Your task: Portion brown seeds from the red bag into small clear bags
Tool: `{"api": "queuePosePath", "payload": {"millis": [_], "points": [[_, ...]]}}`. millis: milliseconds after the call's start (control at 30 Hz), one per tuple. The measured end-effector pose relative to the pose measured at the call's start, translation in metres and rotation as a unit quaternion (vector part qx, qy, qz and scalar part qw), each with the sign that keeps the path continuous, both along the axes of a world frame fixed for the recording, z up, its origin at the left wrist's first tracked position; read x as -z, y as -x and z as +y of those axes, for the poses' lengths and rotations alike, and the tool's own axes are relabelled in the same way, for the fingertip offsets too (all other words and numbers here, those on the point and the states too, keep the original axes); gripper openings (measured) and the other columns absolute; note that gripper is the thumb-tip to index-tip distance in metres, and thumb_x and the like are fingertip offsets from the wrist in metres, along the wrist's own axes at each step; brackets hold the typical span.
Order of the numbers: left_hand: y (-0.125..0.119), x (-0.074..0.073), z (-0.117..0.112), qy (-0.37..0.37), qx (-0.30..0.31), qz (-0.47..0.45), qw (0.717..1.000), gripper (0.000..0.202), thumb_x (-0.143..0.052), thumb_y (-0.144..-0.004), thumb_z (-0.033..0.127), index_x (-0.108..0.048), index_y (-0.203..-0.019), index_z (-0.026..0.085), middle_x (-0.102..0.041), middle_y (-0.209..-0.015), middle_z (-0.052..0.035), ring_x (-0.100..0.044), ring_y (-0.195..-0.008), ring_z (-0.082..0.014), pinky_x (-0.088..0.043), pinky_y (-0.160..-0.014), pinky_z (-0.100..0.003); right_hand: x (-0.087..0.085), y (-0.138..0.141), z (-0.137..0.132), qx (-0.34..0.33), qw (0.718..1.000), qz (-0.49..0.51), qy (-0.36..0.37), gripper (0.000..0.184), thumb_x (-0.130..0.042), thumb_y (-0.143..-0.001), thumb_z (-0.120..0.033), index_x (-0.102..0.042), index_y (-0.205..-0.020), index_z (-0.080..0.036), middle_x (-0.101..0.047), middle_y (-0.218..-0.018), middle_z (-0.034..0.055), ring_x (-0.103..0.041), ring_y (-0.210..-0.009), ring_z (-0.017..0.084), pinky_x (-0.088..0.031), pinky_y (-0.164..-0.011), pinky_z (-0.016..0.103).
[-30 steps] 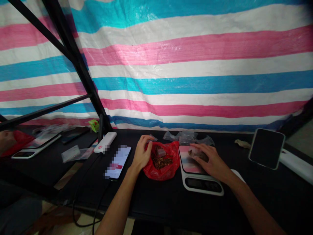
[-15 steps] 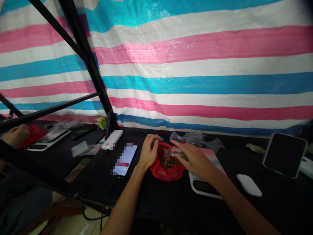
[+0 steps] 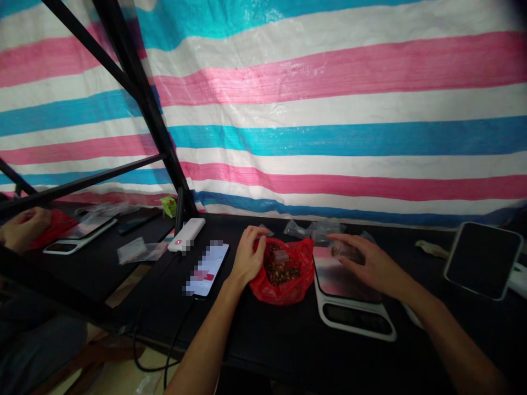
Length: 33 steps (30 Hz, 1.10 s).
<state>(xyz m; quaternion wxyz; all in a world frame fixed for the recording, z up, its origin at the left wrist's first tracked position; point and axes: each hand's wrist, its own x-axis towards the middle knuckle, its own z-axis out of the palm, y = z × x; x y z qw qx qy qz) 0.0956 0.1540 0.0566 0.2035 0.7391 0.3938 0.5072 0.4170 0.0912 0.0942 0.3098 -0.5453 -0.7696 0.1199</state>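
Note:
My left hand (image 3: 247,254) grips the left rim of a red plastic bag (image 3: 284,281) that lies open on the black table (image 3: 267,334). Brown dried bits (image 3: 278,270) fill the bag, with a small clear piece on top. My right hand (image 3: 368,262) hovers over the platform of a white kitchen scale (image 3: 349,299), fingers curled round a small clear bag (image 3: 342,250) with brown contents. The scale stands just right of the red bag.
A phone (image 3: 206,269) and a white power bank (image 3: 186,235) lie left of the red bag, cables running off the edge. Clear bags (image 3: 315,230) lie behind. A dark tablet-like device (image 3: 482,260) stands at right. Another person's hand (image 3: 22,227) works at left, near a second scale (image 3: 78,235).
My right hand went from the scale to the red bag and has come back over the scale with the small clear bag. My left hand stays on the red bag.

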Motion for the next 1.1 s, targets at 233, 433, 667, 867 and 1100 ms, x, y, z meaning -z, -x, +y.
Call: {"api": "queuePosePath", "payload": {"millis": [233,433,667,867,1100], "points": [[-0.001,0.001,-0.002,0.001,-0.004,0.019,1.000,0.019,-0.049,-0.102,0.027,-0.067,-0.106,0.022,-0.065,-0.107,-0.0072,-0.062,-0.105,-0.0236,-0.049,-0.095,-0.039,0.014,-0.016,0.003,-0.037,0.998,-0.054,0.017,0.067,-0.068,-0.089,-0.047,-0.050,-0.152,-0.034,-0.067,-0.137,0.0101,-0.063,-0.120,0.034,-0.046,-0.104,0.055],[0.000,-0.001,-0.002,0.001,-0.009,0.015,1.000,0.020,-0.048,-0.103,0.027,-0.067,-0.106,0.022,-0.065,-0.108,-0.0073,-0.062,-0.105,-0.0233,-0.049,-0.096,-0.039,0.031,-0.042,0.016,0.094,0.992,0.071,-0.046,0.044,-0.045,-0.101,-0.054,-0.071,-0.124,-0.027,-0.076,-0.112,0.0085,-0.069,-0.105,0.029,-0.051,-0.099,0.048],[0.000,-0.004,-0.003,-0.010,-0.029,0.005,1.000,0.023,-0.047,-0.103,0.027,-0.069,-0.104,0.022,-0.066,-0.106,-0.0071,-0.063,-0.104,-0.0229,-0.050,-0.093,-0.038,0.031,-0.047,0.013,0.138,0.983,0.102,-0.063,0.048,-0.032,-0.105,-0.046,-0.077,-0.106,-0.027,-0.076,-0.089,0.0048,-0.071,-0.091,0.026,-0.054,-0.086,0.040],[0.000,-0.005,-0.004,-0.012,-0.043,0.001,0.999,0.024,-0.045,-0.104,0.027,-0.068,-0.102,0.021,-0.066,-0.105,-0.0070,-0.062,-0.105,-0.0227,-0.049,-0.094,-0.038,0.028,-0.034,0.007,0.086,0.992,0.057,-0.066,0.041,-0.043,-0.103,-0.048,-0.076,-0.108,-0.026,-0.077,-0.099,0.0070,-0.069,-0.098,0.028,-0.050,-0.092,0.045],[0.001,-0.005,-0.005,-0.011,-0.046,-0.010,0.999,0.025,-0.044,-0.105,0.028,-0.067,-0.102,0.021,-0.064,-0.104,-0.0064,-0.061,-0.103,-0.0214,-0.048,-0.093,-0.036,0.033,-0.022,0.001,0.026,0.997,0.003,-0.069,0.043,-0.055,-0.099,-0.048,-0.061,-0.135,-0.027,-0.073,-0.111,0.0072,-0.066,-0.107,0.029,-0.042,-0.100,0.052]]}}
